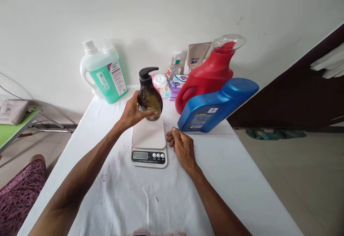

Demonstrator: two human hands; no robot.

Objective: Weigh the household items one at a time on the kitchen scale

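My left hand (133,110) is wrapped round a dark brown pump bottle (149,101) with a black pump head. The bottle is held upright at the back edge of a white kitchen scale (149,137); I cannot tell whether its base touches the plate. No digits can be made out on the scale's small grey display. To the right of the scale, my right hand (183,146) rests on the white cloth with its fingers curled in and nothing visible in them. Just behind that hand is a blue jug (204,112), tilted to the right.
A red jug (206,75) stands behind the blue one. Farther back are a beige tube (195,57), a clear bottle (174,66), a wipes pack (161,83) and a soap box (178,81). Green liquid jugs (106,73) stand at the back left, against the wall.
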